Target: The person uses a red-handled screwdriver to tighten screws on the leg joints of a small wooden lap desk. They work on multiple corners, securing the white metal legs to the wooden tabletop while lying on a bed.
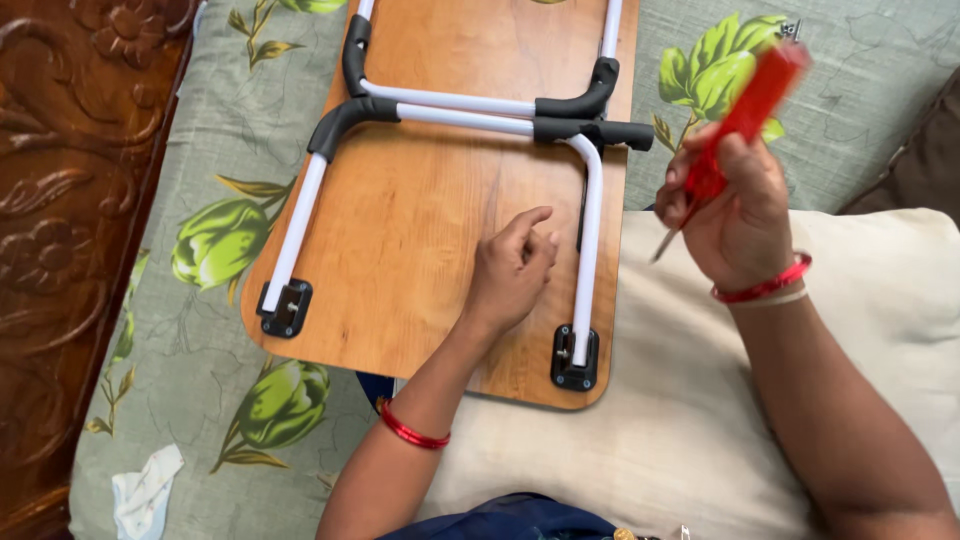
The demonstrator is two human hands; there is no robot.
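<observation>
Two bare hands are seen above an upturned wooden folding table [420, 230] that is laid on a bed sheet printed with green flowers [225, 240]. The right hand [735, 215] is raised beside the table's edge, its grip clamped on a red-handled screwdriver [745, 120], whose metal tip is pointed down and inward, below the fingers. The left hand [512, 270] is rested on the wood, fingers loosely curled together and nothing held in its grip; whether the fingertips press the surface cannot be told. Just to the right of that hand a white tubular leg [590, 230] is run down to a black hinge bracket [574, 358], found below and slightly right of the knuckles. A second bracket [286, 306] is set well to the left of the hand. Red bangles are worn on both wrists. A cream pillow [650, 420] is lain under the right forearm, and a carved wooden headboard [60, 200] is seen far left.
</observation>
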